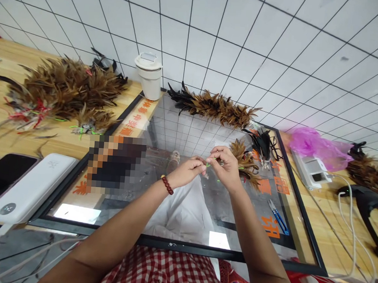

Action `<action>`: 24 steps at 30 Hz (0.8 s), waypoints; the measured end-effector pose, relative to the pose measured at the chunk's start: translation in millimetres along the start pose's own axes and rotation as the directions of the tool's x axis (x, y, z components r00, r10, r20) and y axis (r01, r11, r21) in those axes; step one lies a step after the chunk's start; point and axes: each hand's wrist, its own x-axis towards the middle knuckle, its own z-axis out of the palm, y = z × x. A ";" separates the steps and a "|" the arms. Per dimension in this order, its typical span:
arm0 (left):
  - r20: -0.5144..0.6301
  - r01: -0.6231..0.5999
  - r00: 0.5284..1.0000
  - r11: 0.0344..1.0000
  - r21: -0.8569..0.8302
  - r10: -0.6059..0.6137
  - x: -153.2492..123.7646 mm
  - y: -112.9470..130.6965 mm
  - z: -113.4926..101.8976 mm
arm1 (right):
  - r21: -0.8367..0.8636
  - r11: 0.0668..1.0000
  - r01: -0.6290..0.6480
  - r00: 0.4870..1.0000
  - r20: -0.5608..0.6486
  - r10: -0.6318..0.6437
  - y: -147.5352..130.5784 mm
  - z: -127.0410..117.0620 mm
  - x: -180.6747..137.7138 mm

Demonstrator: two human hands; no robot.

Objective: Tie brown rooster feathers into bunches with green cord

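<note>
My left hand [186, 172], with a beaded bracelet at its wrist, pinches a thin bright green thread [208, 164]. My right hand [228, 168] faces it, fingertips closed on the same thread; the two hands nearly touch over the framed glass panel [183, 219]. Whether anything else sits between the fingers is too small to tell. Just beyond my right hand lies a small bundle of brown feathers [250, 168], partly hidden by that hand. Black feathers [263, 145] lie behind it. Blue-handled thread snips [278, 217] rest to the right of my right forearm.
Along the back lies a row of brown feathers [218, 108] beside a white lidded cup [149, 78]. A large feather pile [69, 86] covers the left. Nearer are a white power bank [35, 186] and a phone [4, 179]. At right are a pink plastic bag [318, 145] and cables.
</note>
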 end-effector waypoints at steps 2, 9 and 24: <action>0.008 -0.020 1.000 0.992 0.121 0.020 -0.5 -1.0 3.1 | 0.003 1.000 0.002 0.998 0.066 -0.002 -3.9 1.2 1.3; -0.067 -0.021 0.997 0.971 0.237 0.038 -1.4 4.3 6.0 | 0.049 0.997 -0.065 0.997 0.041 0.063 1.4 -0.6 2.9; -0.201 -0.026 0.979 0.999 0.036 0.033 1.0 -0.4 0.6 | 0.190 0.970 -0.151 0.986 0.099 0.134 8.3 9.5 -3.5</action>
